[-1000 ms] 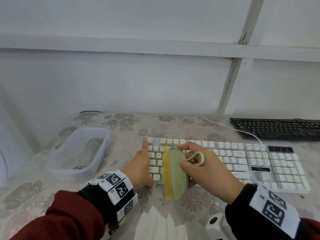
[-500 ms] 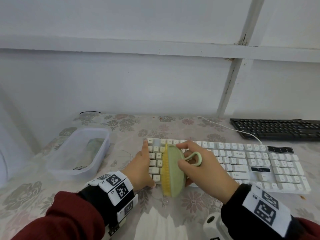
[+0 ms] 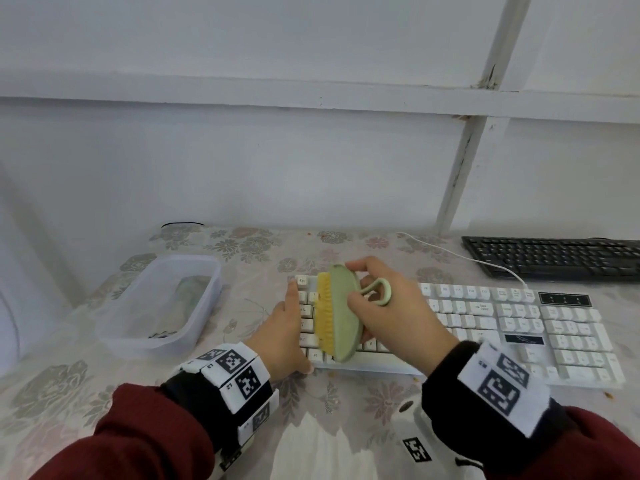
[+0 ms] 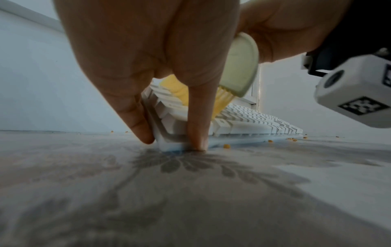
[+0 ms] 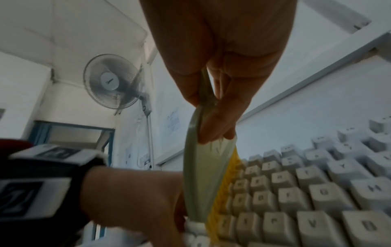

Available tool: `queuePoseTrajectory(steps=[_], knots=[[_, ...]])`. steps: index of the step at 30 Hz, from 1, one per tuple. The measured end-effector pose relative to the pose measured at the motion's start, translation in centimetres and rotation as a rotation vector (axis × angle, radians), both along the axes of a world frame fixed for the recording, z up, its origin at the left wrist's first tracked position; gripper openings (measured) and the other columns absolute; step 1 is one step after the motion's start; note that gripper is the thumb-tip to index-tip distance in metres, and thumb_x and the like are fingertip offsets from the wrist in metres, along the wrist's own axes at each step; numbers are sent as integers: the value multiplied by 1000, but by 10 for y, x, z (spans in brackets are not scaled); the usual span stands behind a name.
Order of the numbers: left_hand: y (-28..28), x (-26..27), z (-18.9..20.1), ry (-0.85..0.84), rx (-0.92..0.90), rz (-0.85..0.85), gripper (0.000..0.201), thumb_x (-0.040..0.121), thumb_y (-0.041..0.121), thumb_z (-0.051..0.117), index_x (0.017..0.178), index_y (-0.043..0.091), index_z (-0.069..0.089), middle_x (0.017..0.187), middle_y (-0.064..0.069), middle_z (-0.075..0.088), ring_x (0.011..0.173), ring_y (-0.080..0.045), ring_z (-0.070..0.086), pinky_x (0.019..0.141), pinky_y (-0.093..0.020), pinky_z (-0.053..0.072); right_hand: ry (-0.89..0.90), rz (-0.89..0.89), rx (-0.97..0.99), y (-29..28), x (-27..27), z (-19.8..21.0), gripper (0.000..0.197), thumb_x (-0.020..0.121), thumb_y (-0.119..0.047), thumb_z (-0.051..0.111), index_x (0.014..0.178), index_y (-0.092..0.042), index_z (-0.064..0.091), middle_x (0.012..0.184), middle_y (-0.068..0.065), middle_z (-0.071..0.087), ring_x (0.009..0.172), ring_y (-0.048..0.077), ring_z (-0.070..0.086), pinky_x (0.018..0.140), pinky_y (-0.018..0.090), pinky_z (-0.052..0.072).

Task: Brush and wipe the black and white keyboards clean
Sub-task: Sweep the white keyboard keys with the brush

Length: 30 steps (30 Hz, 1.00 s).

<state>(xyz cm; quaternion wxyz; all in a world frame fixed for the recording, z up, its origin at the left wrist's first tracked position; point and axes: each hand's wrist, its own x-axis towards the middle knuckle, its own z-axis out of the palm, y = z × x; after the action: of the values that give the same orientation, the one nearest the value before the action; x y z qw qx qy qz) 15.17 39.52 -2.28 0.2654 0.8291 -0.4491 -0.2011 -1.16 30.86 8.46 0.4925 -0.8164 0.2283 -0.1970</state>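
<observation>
brush on white keyboard, left end

right hand (image 3: pixel 391 313): fingers (image 5: pixel 220 127) clamped on the green back of the brush (image 3: pixel 341 313), thumb on the near side, fingertips over the far edge. brush stands on its long edge, yellow bristles (image 3: pixel 323 311) facing left and touching the keys at the left end of the white keyboard (image 3: pixel 485 327). the brush's loop handle (image 3: pixel 379 292) sticks out to the right, above the knuckles.

left hand (image 3: pixel 284 332): fingers straight and together along the keyboard's left edge; in the left wrist view one fingertip (image 4: pixel 196 133) presses down at the front corner of the case and another lies against its left side. nothing is gripped.

white keyboard lies flat on the bench (image 3: pixel 69 393), which carries a floral cloth; its white cable (image 3: pixel 450 252) runs back and to the right. small yellow crumbs (image 4: pixel 226 146) lie on the cloth along the keyboard's front edge.

black keyboard (image 3: pixel 554 258) sits at the back right of the bench, apart from the white one.

clear plastic tub (image 3: pixel 207 306) to the left, with something greenish inside; contents unclear.

wall fan (image 5: pixel 112 81) appears in the right wrist view.
</observation>
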Motion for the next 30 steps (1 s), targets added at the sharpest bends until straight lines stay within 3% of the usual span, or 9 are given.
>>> queuePoseTrajectory(steps=[4,7,8,12,16,19,23,25,30], knots=[[-1,3,-2,13,-20,-9,137,48,25,84,142,36,-15,120,-7,52,101,-23,60,84,-42,54,88,92,-75,11,-10,-5,28,89,-9,51,110,-26,57,72,4,56,58,19,52,60,47,57],[0,1,0,6,-10,-6,138,50,24,85,143,35,-17,122,-8,50,103,-22,58,85,-41,54,60,67,-48,6,-7,5,27,87,-8,52,110,-22,60,70,-4,54,55,10,55,56,39,58],[0,0,1,-1,-2,-4,139,52,23,85,143,32,-19,126,-7,48,107,-22,56,88,-40,52,25,40,-32,3,-4,9,28,87,-7,52,110,-22,59,72,-2,55,57,13,59,55,37,58],[1,-4,6,-24,31,13,141,59,20,85,144,20,-27,134,-6,40,117,-23,49,98,-38,46,-71,-40,-46,-1,5,13,31,88,-7,49,109,-29,55,86,15,62,80,39,63,61,51,56],[0,1,1,5,-17,-8,139,51,22,85,144,31,-17,126,-7,47,107,-21,56,89,-40,52,7,13,-79,7,0,-1,27,89,-9,50,109,-27,57,78,6,62,66,29,61,62,50,56],[0,2,0,21,-31,-14,137,49,24,84,143,34,-15,122,-8,50,102,-22,59,85,-41,54,76,66,-56,13,-8,-7,29,88,-8,50,110,-25,58,67,0,52,56,17,47,61,50,55],[1,0,2,0,17,-8,141,56,22,85,142,29,-26,129,-6,44,110,-22,54,92,-40,50,52,55,47,4,-6,3,30,87,-5,52,110,-21,61,68,-3,54,55,11,54,56,40,59],[1,-2,5,-18,31,-8,141,58,22,85,143,24,-28,135,-6,40,116,-22,50,97,-39,46,-34,12,72,1,-1,9,32,88,-6,52,114,-24,60,73,0,59,56,16,60,55,35,59],[2,-7,11,-40,59,5,138,62,23,83,142,19,-29,142,-6,33,123,-21,43,103,-36,41,-149,-61,37,2,15,8,33,92,-12,52,120,-28,54,87,8,65,75,30,66,59,43,59]])
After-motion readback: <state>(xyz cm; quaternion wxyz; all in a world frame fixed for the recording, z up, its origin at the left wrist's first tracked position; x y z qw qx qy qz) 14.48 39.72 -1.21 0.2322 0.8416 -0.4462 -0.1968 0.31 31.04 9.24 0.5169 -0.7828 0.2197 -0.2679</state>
